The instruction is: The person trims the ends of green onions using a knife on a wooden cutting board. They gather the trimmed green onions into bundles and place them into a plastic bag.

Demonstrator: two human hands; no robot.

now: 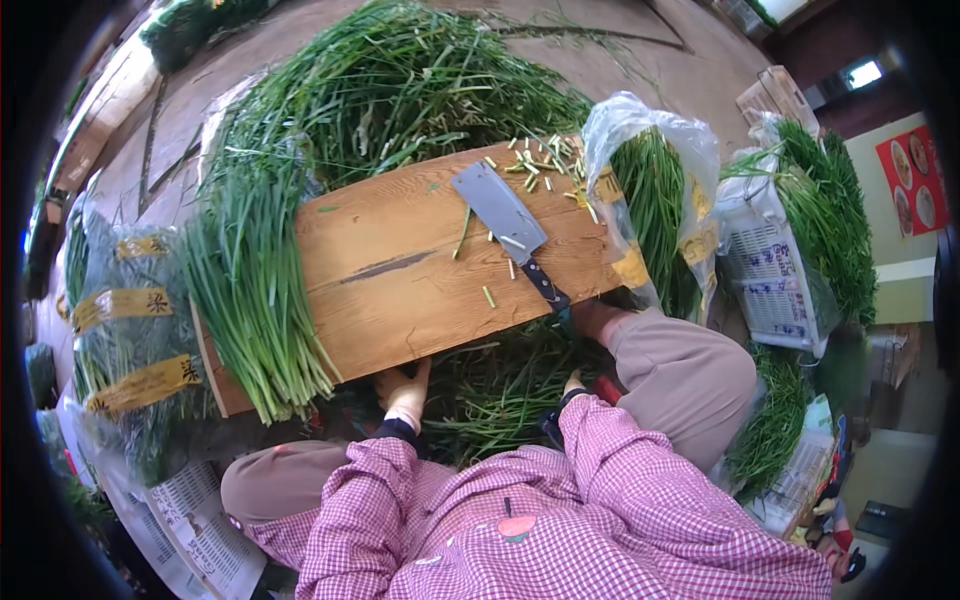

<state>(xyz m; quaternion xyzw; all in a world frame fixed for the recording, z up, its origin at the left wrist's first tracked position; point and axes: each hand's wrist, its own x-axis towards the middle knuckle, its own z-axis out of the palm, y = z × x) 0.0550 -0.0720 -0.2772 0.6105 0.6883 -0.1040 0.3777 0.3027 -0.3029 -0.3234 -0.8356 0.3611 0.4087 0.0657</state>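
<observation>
In front of me lies a wooden board [400, 235]. A cleaver [500, 212] rests on it, black handle toward my right knee. A bundle of long green garlic chives [255, 295] lies over the board's left end, pale stems toward me. Cut pale stem pieces [540, 165] are scattered at its far right. My left hand [404, 392] is at the board's near edge, its fingertips hidden beneath. My right hand [574, 382] is low beside loose greens [485, 395], mostly covered by the sleeve; only a fingertip shows. Whether either hand holds anything is hidden.
A large heap of chives [400, 90] lies beyond the board. Plastic-bagged greens stand at its right [655, 195] and left [140, 330]. Farther right is a white crate [765, 265] with more greens. My knees flank the board's near side.
</observation>
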